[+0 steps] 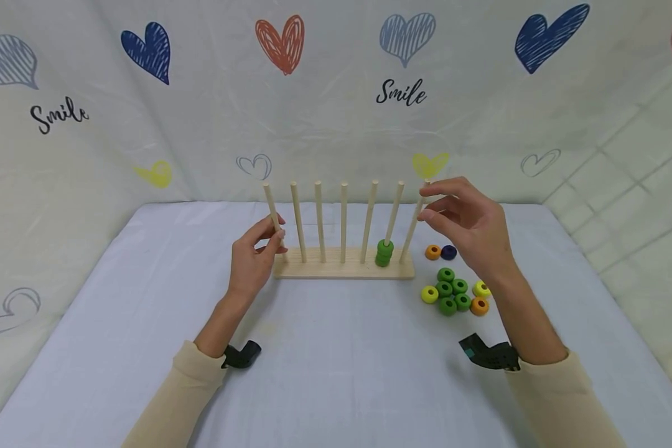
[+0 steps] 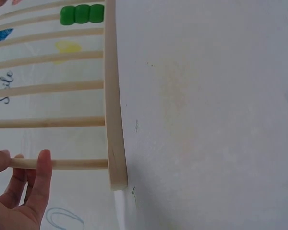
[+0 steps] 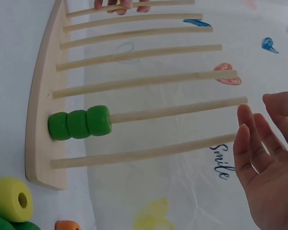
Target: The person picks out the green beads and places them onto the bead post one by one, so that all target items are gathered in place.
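Observation:
A wooden rack with a flat base [image 1: 325,270] carries a row of several upright pegs. My left hand [image 1: 250,260] grips the leftmost peg [image 1: 270,203], thumb and fingers around it partway up. Three green beads [image 3: 78,123] are stacked at the bottom of the second peg from the right. At the top of the rightmost peg [image 1: 412,228], my right hand [image 1: 478,231] is raised with loosely bent fingers and no bead between them. In the right wrist view its fingertips overlap the end of that peg.
Right of the rack, loose green beads [image 1: 460,286] lie in a cluster with yellow beads [image 1: 429,295] and an orange bead [image 1: 480,306]. Behind them sit another orange bead [image 1: 433,252] and a dark blue bead [image 1: 448,252]. A heart-printed cloth [image 1: 336,124] hangs behind the white-covered table [image 1: 336,373].

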`<act>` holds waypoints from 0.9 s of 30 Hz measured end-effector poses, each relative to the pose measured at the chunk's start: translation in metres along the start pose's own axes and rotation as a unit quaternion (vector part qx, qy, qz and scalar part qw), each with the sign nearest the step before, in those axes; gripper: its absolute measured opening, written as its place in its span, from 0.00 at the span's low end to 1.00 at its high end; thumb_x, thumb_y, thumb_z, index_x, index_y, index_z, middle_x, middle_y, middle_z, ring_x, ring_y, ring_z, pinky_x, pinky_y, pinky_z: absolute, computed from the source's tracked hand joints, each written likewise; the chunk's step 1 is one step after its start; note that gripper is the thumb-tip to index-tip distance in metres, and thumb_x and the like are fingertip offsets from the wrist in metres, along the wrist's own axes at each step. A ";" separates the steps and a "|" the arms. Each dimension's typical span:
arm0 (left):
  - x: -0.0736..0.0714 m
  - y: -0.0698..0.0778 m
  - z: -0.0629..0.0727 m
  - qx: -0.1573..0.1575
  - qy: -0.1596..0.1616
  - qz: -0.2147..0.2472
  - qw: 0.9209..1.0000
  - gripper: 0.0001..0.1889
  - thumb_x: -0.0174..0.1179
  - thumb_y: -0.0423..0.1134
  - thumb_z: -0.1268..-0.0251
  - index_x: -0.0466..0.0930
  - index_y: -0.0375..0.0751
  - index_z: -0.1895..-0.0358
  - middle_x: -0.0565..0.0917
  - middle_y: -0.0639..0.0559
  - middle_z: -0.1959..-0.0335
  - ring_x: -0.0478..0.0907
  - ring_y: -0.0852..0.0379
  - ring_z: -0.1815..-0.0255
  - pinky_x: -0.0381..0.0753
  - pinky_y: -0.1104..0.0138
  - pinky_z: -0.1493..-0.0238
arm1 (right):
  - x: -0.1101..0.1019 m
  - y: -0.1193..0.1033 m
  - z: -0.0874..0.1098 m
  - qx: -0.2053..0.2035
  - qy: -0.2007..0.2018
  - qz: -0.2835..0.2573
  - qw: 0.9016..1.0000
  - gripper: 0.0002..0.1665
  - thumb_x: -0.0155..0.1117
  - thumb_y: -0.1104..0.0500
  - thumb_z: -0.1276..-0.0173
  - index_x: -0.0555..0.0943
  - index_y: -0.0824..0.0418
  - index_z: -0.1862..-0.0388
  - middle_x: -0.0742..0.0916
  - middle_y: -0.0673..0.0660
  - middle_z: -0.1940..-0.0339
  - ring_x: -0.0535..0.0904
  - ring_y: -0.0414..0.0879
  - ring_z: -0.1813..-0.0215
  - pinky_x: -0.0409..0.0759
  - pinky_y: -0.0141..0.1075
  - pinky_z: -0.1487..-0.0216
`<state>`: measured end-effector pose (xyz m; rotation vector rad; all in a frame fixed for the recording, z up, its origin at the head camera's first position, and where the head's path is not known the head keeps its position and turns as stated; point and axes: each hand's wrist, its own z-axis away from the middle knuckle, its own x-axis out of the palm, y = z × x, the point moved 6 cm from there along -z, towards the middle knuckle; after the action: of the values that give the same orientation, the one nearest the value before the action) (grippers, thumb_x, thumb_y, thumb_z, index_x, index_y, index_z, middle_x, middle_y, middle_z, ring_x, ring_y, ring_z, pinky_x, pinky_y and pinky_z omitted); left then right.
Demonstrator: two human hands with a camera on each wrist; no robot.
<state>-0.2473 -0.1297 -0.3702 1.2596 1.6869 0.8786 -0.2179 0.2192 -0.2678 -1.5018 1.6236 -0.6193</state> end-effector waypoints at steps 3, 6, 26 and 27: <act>0.000 0.000 0.000 -0.001 0.000 -0.003 1.000 0.10 0.63 0.30 0.26 0.84 0.39 0.46 0.87 0.38 0.58 0.84 0.54 0.55 0.91 0.69 0.60 | -0.004 0.003 0.004 -0.001 -0.002 -0.011 1.000 0.18 0.66 0.70 0.29 0.83 0.69 0.41 0.86 0.53 0.46 0.87 0.42 0.54 0.84 0.24 0.45; 0.000 0.000 0.000 -0.001 0.000 -0.005 1.000 0.10 0.63 0.31 0.26 0.84 0.40 0.46 0.87 0.39 0.57 0.83 0.58 0.55 0.91 0.68 0.60 | -0.008 0.007 0.008 0.006 -0.002 -0.007 1.000 0.17 0.66 0.69 0.28 0.82 0.70 0.42 0.86 0.52 0.47 0.87 0.41 0.55 0.84 0.24 0.47; 0.000 0.001 0.000 -0.001 -0.002 0.001 1.000 0.10 0.63 0.31 0.26 0.84 0.40 0.45 0.86 0.39 0.58 0.83 0.58 0.55 0.91 0.69 0.59 | -0.028 0.026 0.027 0.056 -0.013 0.015 0.998 0.15 0.64 0.71 0.27 0.82 0.70 0.43 0.87 0.50 0.51 0.87 0.40 0.57 0.84 0.23 0.50; 0.000 0.001 0.000 -0.001 -0.003 0.001 1.000 0.10 0.63 0.31 0.26 0.84 0.40 0.45 0.86 0.39 0.58 0.82 0.59 0.55 0.91 0.69 0.59 | -0.029 0.027 0.028 0.057 -0.014 0.018 0.998 0.15 0.64 0.71 0.27 0.82 0.70 0.43 0.87 0.50 0.51 0.87 0.40 0.57 0.84 0.23 0.50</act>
<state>-0.2469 -0.1295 -0.3697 1.2618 1.6801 0.8775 -0.2113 0.2569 -0.2976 -1.3900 1.5630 -0.6573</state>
